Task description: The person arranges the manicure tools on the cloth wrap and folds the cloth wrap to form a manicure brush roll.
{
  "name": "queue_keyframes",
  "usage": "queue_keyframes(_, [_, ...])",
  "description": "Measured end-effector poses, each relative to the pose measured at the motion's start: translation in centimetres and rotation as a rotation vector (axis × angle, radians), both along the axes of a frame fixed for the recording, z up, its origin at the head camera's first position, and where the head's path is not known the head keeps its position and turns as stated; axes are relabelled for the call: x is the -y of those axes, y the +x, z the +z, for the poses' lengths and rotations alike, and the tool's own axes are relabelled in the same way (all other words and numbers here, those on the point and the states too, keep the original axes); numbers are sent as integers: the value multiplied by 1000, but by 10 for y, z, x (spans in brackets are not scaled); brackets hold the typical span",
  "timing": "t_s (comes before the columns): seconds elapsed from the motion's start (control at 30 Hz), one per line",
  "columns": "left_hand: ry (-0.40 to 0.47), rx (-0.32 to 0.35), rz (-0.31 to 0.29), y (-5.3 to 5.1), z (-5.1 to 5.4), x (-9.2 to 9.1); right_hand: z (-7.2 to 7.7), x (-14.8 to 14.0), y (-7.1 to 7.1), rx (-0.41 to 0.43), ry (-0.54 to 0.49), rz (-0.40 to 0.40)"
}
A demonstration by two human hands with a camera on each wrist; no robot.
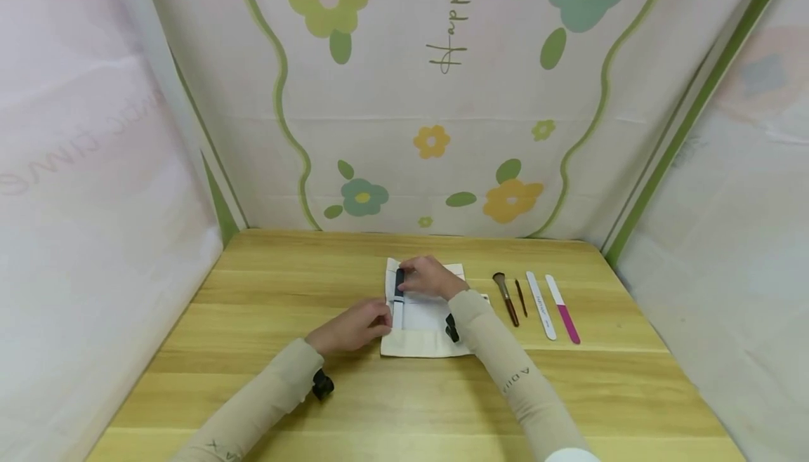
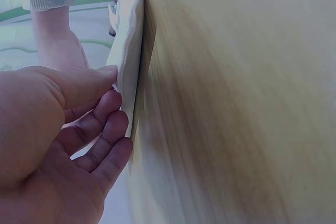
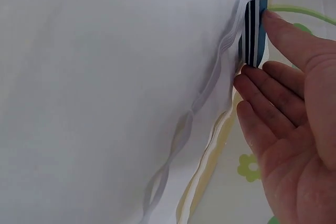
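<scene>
A cream fabric case (image 1: 423, 344) lies unfolded on the table, with a white elastic band (image 3: 226, 43) looped along its inside. A dark striped, flat tool (image 3: 254, 24) sits under a loop at the case's left side. My right hand (image 1: 430, 277) holds the tool's dark upper end (image 1: 399, 283) between thumb and fingers; in the right wrist view the thumb of that hand (image 3: 299, 93) presses its edge. My left hand (image 1: 357, 325) pinches the case's lower left edge, and in the left wrist view the left hand (image 2: 68, 124) has its thumb on the fabric edge (image 2: 128, 51).
Right of the case lie a brush (image 1: 506, 299), a thin dark stick (image 1: 521, 298), a white file (image 1: 541, 305) and a white and magenta file (image 1: 564, 309) on the wooden table (image 1: 278, 272). Printed cloth walls (image 1: 379, 97) stand around the table.
</scene>
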State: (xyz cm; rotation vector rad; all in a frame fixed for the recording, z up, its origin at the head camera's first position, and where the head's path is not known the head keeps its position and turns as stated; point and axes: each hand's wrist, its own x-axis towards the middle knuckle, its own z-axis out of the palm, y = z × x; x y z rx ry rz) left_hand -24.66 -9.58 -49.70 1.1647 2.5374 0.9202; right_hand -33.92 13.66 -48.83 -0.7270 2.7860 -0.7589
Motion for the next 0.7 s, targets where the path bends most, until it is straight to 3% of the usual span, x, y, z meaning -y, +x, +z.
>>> queue_keyframes(0.3, [-1,-9,-5,-1,1,0,-2,3,6,5,19,49])
queue_keyframes(0.7, [-3,-3,-9,-4,-1,1,6,5,11,21,68,47])
